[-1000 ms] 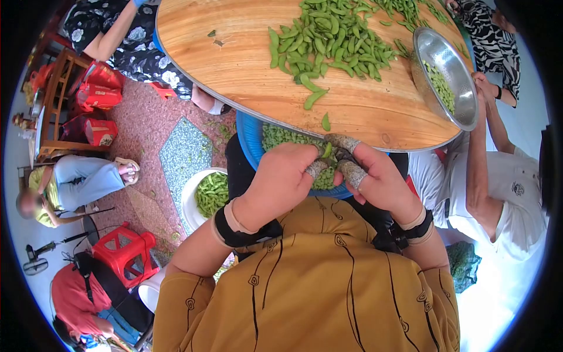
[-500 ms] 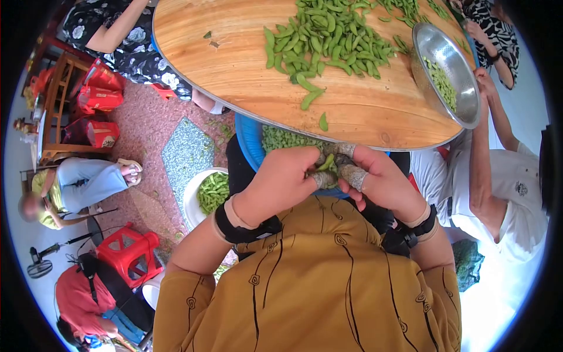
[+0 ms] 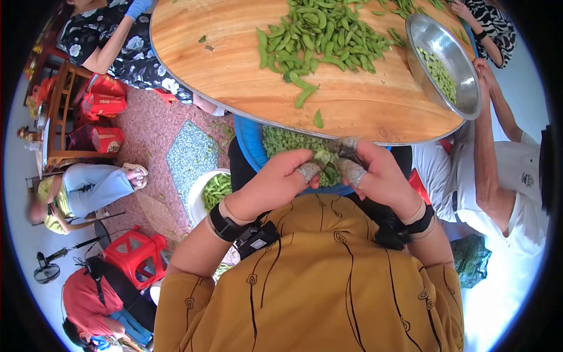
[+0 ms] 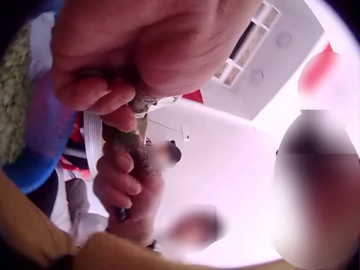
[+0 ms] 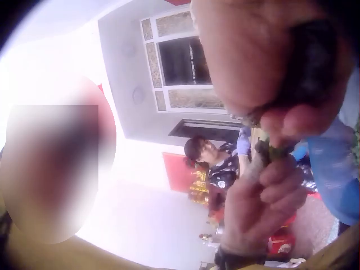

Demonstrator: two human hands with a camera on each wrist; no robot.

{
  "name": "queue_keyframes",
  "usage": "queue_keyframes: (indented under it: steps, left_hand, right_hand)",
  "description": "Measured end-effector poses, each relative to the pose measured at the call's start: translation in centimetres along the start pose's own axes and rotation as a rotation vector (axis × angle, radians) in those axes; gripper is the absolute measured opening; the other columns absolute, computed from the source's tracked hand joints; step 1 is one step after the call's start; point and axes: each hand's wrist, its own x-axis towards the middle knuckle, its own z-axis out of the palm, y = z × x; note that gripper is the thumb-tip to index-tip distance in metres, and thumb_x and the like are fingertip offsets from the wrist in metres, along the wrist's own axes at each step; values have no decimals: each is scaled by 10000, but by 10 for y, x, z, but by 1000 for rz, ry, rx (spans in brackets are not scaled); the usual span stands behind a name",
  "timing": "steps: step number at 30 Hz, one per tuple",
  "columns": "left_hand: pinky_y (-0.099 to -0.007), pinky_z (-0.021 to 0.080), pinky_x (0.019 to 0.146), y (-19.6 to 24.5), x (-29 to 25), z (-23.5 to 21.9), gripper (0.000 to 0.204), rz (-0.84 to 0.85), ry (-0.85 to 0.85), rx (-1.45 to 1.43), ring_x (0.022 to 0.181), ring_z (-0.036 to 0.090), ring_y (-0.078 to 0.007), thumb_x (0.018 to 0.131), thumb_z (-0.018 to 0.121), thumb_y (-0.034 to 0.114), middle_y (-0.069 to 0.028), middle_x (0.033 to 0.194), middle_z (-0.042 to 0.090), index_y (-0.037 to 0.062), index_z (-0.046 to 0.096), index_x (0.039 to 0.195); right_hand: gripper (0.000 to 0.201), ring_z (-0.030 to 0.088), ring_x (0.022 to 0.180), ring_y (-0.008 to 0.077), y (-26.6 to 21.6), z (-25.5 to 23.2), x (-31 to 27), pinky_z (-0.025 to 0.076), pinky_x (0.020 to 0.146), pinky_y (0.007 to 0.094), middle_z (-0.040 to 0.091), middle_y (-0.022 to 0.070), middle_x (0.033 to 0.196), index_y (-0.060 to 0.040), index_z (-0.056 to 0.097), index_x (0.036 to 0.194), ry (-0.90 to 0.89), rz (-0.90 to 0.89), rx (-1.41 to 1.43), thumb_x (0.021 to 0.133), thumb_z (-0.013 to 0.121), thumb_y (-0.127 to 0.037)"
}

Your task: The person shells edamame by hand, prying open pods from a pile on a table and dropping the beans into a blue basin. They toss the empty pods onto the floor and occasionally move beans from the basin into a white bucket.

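Over a blue basin [image 3: 249,141] of shelled green beans [image 3: 287,139], the left hand [image 3: 267,185] and right hand [image 3: 387,176] face each other. Grey wrappings cover some thumb and finger tips. Both hands pinch a green pod [image 3: 324,157], partly hidden by the fingers. In the left wrist view, the left hand [image 4: 140,50] curls close above the right hand [image 4: 126,185]. The right wrist view shows green pod material [image 5: 278,151] between the curled fingers of the right hand [image 5: 270,62] and left hand [image 5: 261,202].
A wooden table [image 3: 223,70] bears a heap of pods [image 3: 322,35] and a metal colander [image 3: 472,76] with beans. A white bucket [image 3: 196,199] of pods stands left of the basin, near a red stool [image 3: 138,255]. A person in white [image 3: 510,176] sits at right.
The hands have moved slightly apart, and the left hand's fingers have shifted on the pod. The table and heap appear a little higher and farther left in the head view.
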Motion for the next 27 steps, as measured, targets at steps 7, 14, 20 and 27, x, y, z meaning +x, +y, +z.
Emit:
queue_keyframes:
  steps: [7,14,20,27]
  left_hand:
    - [-223,424,653,-3,1,7,185,149,48,370,704,516,-93,845,450,-2,-22,741,565,4,596,959]
    - [-267,460,579,-11,-8,-3,126,-30,277,346,622,557,-107,844,497,33,-40,698,627,-27,607,841]
    - [-259,468,580,-3,-8,7,90,283,239,696,633,612,-132,812,521,-8,-78,691,635,0,611,816]
    - [-396,442,546,4,-16,3,74,360,38,524,634,546,-400,775,613,91,-180,660,548,32,584,809]
  right_hand:
    - [209,590,634,364,9,6,14,479,565,399,561,187,692,-19,548,827,167,-523,-735,688,668,-119]
    - [176,592,721,370,22,5,8,478,579,430,567,187,704,-11,555,798,311,-517,-910,692,669,-95]
    - [121,585,572,209,5,5,3,459,500,315,591,89,659,-7,599,834,65,-335,-371,781,663,-94]
    - [131,564,512,141,12,-3,10,437,486,303,595,52,634,-16,616,868,-161,-65,-43,815,664,-126]
